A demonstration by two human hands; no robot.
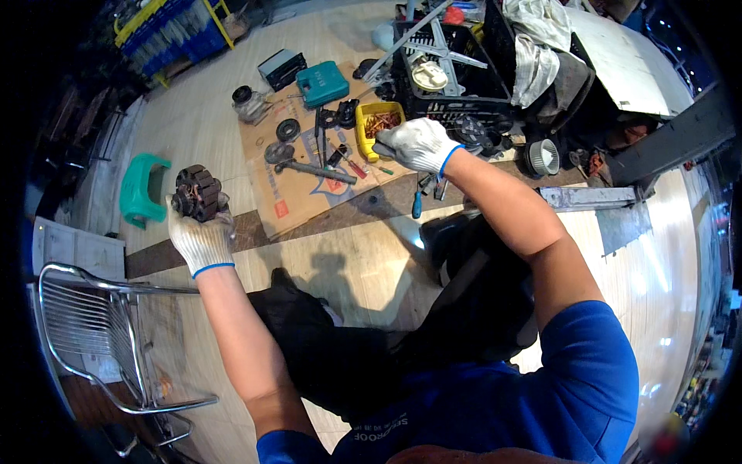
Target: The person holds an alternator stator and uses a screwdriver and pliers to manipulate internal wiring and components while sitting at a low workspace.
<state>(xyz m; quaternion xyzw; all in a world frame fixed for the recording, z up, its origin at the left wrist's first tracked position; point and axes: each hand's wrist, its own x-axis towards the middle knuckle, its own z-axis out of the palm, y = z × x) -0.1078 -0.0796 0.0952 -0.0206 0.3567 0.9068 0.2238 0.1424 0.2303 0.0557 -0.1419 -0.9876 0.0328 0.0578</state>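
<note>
In my gloved left hand, raised at the left, is a dark round motor core with slots around its side. The fingers wrap it from below. My gloved right hand is stretched forward, its fingers closed together at the near right edge of a yellow plastic container. Small copper-coloured pieces fill part of that container. Whatever the right fingertips may hold is too small to make out. A hammer lies on the cardboard left of the container, close to a red-handled screwdriver.
On the cardboard are a teal tool case and a black ring. A blue-handled screwdriver lies below my right hand. Beyond it stands a black crate. A green stool and metal chair stand left.
</note>
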